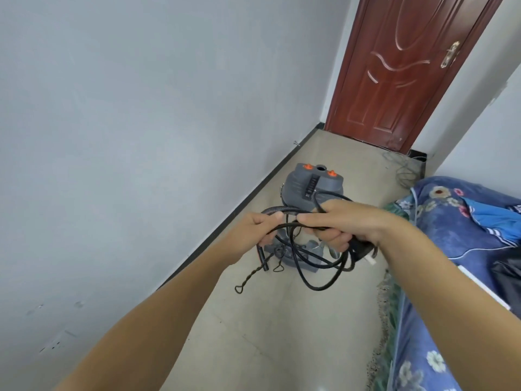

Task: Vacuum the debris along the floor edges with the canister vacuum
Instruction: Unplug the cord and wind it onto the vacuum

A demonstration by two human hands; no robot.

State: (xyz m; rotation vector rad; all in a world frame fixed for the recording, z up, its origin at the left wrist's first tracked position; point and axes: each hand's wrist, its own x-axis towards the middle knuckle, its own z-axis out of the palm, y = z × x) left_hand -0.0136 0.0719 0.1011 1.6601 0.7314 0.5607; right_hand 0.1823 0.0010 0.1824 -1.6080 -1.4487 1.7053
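Both hands, left hand [255, 231] and right hand [342, 224], clenched around coiled black power cord [315, 266], above upright grey canister vacuum [311, 184].

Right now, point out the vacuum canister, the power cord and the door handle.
vacuum canister [303, 185]: head view, on its grey top housing.
power cord [315, 285]: head view, on the lowest hanging loop.
door handle [450, 54]: head view, on the brass lever plate.

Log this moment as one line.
stage: uncoiling cord | left hand: grips power cord | right hand: grips cord, plug | canister vacuum: idle on floor
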